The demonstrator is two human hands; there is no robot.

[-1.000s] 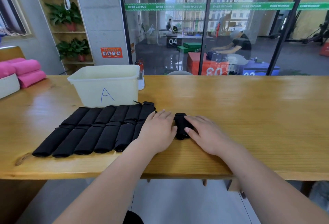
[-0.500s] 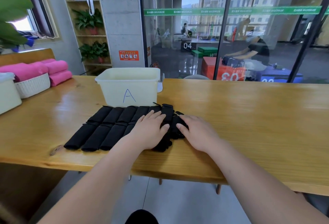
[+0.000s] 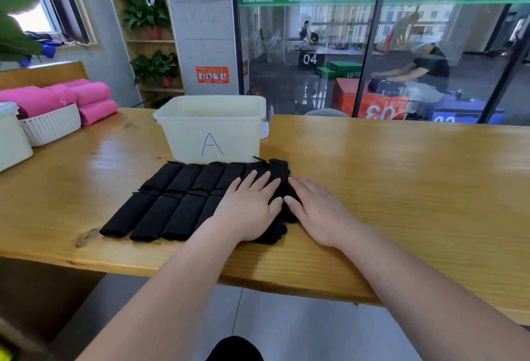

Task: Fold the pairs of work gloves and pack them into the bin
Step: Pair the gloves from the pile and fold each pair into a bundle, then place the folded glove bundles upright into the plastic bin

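Black gloves (image 3: 183, 191); cream bin (image 3: 212, 128), blue "A"; pink rolls (image 3: 91, 94).

a long wooden table (image 3: 401, 174) spans the room. behind it a glass partition (image 3: 315, 45) with a green stripe; to its left a concrete pillar (image 3: 198, 16), a plant shelf (image 3: 149, 42), a bright window (image 3: 31, 19). grey floor (image 3: 286, 317) below.

Bright, even daylight from window (image 3: 28, 20) and glass wall (image 3: 329, 79); soft glare on wooden table (image 3: 114, 150); wide-angle bending at edges.
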